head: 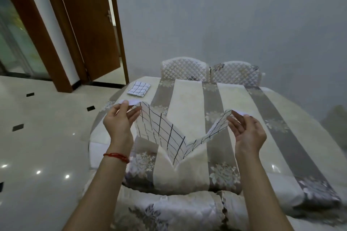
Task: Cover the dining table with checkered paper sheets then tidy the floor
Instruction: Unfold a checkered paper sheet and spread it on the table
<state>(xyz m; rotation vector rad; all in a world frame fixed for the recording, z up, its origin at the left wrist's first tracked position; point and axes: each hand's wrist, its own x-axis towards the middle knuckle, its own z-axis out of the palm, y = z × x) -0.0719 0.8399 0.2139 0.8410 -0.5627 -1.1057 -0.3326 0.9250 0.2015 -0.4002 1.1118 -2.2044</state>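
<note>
A white checkered paper sheet (169,133) with dark grid lines hangs in a V above the dining table (262,118), its low fold near the table's front edge. My left hand (120,122) pinches the sheet's left corner and my right hand (247,133) pinches its right corner, both raised above the striped floral tablecloth. A second checkered sheet (139,88), still folded, lies on the table's far left corner.
Two quilted chair backs (185,69) (235,72) stand at the table's far side against a grey wall. A padded chair back (169,212) is right below me. Glossy tiled floor (37,137) stretches left toward a brown open door (93,24).
</note>
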